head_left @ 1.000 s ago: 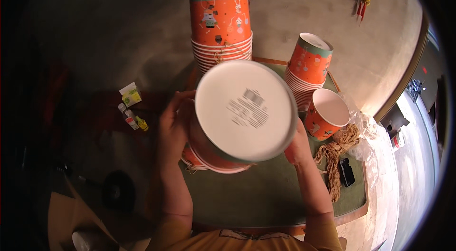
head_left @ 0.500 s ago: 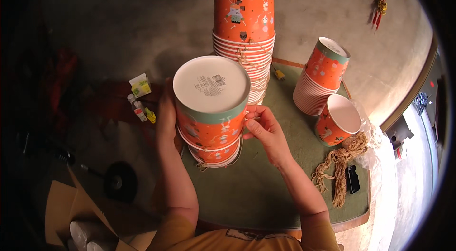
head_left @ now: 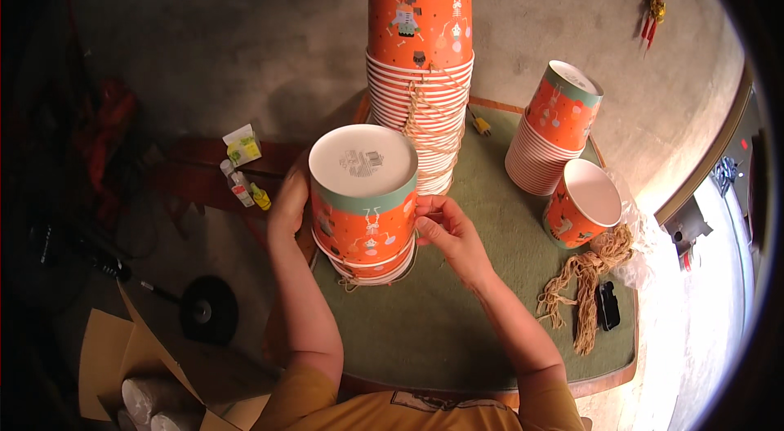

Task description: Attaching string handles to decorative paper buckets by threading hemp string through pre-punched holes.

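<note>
An orange paper bucket [head_left: 364, 223] with a green band stands upside down in front of me, its white base up. It is sleeved over at least one more bucket, whose white rim [head_left: 377, 279] shows below. My left hand [head_left: 289, 201] holds its left side, the fingertips hidden behind it. At its right side my right hand [head_left: 445, 233] grips with bent fingers and thumb; whether a cord is also in them I cannot tell. Behind rises a tall nested stack of the same buckets [head_left: 420, 19], with twine handles [head_left: 433, 117] hanging along its side.
The buckets stand on a green-topped table [head_left: 441, 333]. At right are a shorter bucket stack [head_left: 563, 117], an upright bucket [head_left: 581, 204], a twine bundle [head_left: 585, 292] and a black case [head_left: 608, 306]. Small bottles [head_left: 237, 184] lie at left; an open carton [head_left: 106, 349] stands lower left.
The held bucket has moved down over the one beneath, so less of the lower bucket shows. Both hands have stayed at its sides.
</note>
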A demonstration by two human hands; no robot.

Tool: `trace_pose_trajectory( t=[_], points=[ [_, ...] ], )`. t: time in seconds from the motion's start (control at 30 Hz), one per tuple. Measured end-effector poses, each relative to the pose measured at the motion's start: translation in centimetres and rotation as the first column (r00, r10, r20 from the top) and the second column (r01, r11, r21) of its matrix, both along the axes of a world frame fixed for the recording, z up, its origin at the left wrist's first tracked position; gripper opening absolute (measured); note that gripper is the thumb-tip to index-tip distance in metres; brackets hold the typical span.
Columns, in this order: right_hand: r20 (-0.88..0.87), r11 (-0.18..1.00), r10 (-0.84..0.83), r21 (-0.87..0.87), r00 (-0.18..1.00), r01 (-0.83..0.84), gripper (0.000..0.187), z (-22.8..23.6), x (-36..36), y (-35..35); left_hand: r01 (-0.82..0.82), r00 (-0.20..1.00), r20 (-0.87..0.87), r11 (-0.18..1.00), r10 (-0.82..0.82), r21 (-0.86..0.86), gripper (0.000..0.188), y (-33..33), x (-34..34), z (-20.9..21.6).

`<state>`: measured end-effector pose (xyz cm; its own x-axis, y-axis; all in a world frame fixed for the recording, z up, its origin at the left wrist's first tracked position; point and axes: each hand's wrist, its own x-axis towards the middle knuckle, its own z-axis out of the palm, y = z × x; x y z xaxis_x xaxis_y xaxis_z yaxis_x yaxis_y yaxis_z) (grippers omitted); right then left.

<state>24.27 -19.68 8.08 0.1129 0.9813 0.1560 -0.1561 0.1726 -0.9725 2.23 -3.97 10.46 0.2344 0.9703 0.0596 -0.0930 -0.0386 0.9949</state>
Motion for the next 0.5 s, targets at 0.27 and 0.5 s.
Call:
trace_pose_trajectory(
  t=[0.27,0.5],
  points=[
    [0.042,1.000,-0.005,0.018,0.999,0.004,0.034,-1.2,0.1,0.5,0.123,0.992,-0.007,0.990,-0.123,0.072,0.024,1.2,-1.9,-1.1],
    [0.101,1.000,-0.015,0.006,0.995,0.014,0.030,-2.8,0.3,0.2,0.186,0.980,-0.098,0.970,-0.172,0.159,0.022,1.3,-1.4,-1.4]
  ],
)
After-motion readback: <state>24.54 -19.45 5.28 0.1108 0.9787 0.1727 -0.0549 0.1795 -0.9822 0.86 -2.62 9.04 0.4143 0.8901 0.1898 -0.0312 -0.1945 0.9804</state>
